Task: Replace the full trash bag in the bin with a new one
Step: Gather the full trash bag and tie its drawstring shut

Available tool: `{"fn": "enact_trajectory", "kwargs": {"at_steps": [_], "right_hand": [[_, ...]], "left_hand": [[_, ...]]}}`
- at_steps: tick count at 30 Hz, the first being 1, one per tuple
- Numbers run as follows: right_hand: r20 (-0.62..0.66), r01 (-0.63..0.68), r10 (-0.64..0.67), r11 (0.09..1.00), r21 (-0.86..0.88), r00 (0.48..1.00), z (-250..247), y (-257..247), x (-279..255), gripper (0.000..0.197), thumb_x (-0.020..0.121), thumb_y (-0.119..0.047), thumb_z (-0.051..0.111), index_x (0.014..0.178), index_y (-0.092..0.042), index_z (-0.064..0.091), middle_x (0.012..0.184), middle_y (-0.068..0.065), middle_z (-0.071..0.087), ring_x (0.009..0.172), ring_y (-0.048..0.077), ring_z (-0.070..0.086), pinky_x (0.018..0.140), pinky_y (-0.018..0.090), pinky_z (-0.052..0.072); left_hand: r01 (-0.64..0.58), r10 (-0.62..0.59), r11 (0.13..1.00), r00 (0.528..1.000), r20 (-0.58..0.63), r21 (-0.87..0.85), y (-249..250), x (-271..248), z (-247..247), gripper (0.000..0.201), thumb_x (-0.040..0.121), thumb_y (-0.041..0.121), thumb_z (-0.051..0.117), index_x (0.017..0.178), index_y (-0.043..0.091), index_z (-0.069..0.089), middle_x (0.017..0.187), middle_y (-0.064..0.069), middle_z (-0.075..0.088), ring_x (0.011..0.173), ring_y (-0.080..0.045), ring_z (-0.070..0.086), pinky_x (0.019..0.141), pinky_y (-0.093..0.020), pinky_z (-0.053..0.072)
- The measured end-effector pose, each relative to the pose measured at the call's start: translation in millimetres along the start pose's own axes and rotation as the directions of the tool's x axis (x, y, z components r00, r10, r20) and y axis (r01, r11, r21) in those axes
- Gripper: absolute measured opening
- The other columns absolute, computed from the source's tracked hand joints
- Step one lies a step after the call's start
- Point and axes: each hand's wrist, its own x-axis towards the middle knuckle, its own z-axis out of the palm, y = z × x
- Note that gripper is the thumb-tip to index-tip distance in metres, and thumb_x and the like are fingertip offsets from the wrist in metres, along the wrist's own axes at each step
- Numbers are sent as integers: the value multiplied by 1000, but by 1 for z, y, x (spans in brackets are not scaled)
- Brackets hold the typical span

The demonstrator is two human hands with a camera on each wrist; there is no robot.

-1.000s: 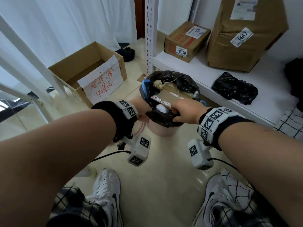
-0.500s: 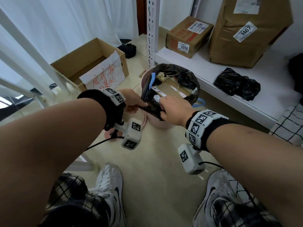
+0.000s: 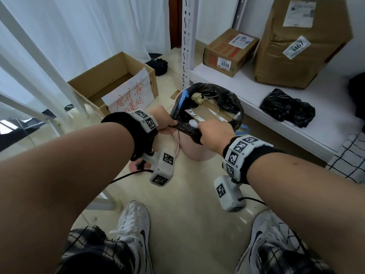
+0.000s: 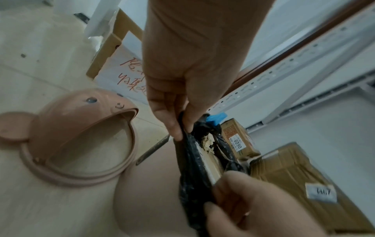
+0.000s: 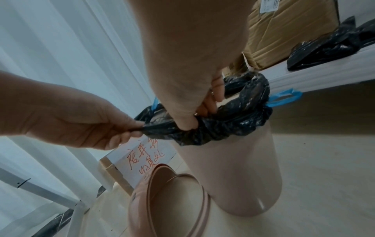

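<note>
Left hand [image 5: 81,118] pinches the black trash bag's [image 5: 233,121] rim, right hand [image 5: 194,89] curls fingers round it, atop the pink bin [image 5: 233,173].

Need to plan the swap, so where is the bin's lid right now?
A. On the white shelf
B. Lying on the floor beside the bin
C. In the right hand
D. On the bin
B: the pink lid lies on the floor beside the bin, while both hands grip the black trash bag.

We see a glossy black plastic trash bag [image 3: 227,99] with blue drawstrings in a pale pink plastic bin [image 5: 233,168], beside brown cardboard boxes [image 3: 229,50].
</note>
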Motion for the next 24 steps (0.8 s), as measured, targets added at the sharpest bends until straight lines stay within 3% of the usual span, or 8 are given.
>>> {"fn": "enact_trajectory", "kwargs": {"at_steps": [5, 8, 10, 12, 15, 18, 21, 24], "right_hand": [[9, 42, -44, 985, 166, 999, -11, 21, -7, 10, 86, -12, 49, 95, -15, 54, 94, 7, 57, 93, 30, 57, 69, 32, 39], [16, 38, -46, 940, 340, 999, -12, 30, -12, 13, 90, -11, 48, 101, -10, 55, 96, 7, 58, 87, 24, 51, 72, 30, 38], [24, 33, -45, 928, 371, 999, -11, 34, -13, 12, 93, -12, 47, 104, -11, 53, 95, 4, 54, 86, 21, 48, 72, 27, 34], [32, 11, -25, 923, 384, 999, -9, 35, -12, 7, 95, -13, 44, 102, -14, 48, 94, 3, 51, 86, 22, 47, 72, 27, 32], [39, -16, 1, 920, 392, 999, -7, 31, -6, 10, 96, -16, 41, 105, -12, 43, 96, 12, 55, 88, 30, 53, 73, 34, 40], [54, -37, 18, 928, 370, 998, -8, 29, -3, 10, 96, -22, 42, 101, -15, 39, 93, 11, 55, 87, 30, 54, 72, 33, 38], [74, -16, -9, 940, 340, 997, -15, 34, -6, 22, 93, -30, 53, 107, -16, 43, 92, 3, 54, 87, 23, 51, 75, 30, 34], [129, 11, -36, 982, 191, 991, -25, 46, -10, 33, 88, -33, 61, 113, -13, 53, 99, 1, 56, 93, 20, 52, 80, 29, 38]], "left_hand": [[-48, 68, 983, 992, -104, 180, -1, 8, 4, 11, 100, 7, 40, 100, -4, 40, 32, -7, 53, 18, -11, 45, 25, -12, 35], [-40, 88, 941, 988, -129, 336, 4, 6, 9, 14, 98, 12, 47, 96, -1, 46, 46, -6, 61, 37, -14, 59, 35, -17, 43], [-53, 250, 770, 942, -223, 636, 6, 8, 10, 26, 92, 21, 56, 107, 1, 48, 93, -12, 62, 82, -25, 65, 64, -29, 48], [-141, 477, 637, 844, -245, 758, 10, 7, 11, 42, 87, 23, 61, 120, 6, 44, 119, -15, 47, 105, -35, 54, 84, -38, 46], [-447, 693, 329, 713, 109, 831, 19, 5, 13, 39, 84, 34, 64, 116, 14, 52, 118, -9, 49, 108, -29, 51, 92, -42, 45], [-484, 542, 203, 780, 314, 852, 21, 0, 26, 48, 83, 51, 61, 119, 20, 57, 112, 0, 61, 105, -21, 56, 95, -38, 43], [-368, 527, 65, 802, 281, 927, 19, 1, 33, 28, 91, 41, 54, 112, 25, 59, 106, 5, 63, 104, -18, 56, 102, -35, 30], [-289, 525, 73, 825, 209, 955, 23, 3, 31, 18, 94, 32, 51, 106, 23, 61, 91, 7, 54, 95, -18, 47, 101, -34, 26]]}}
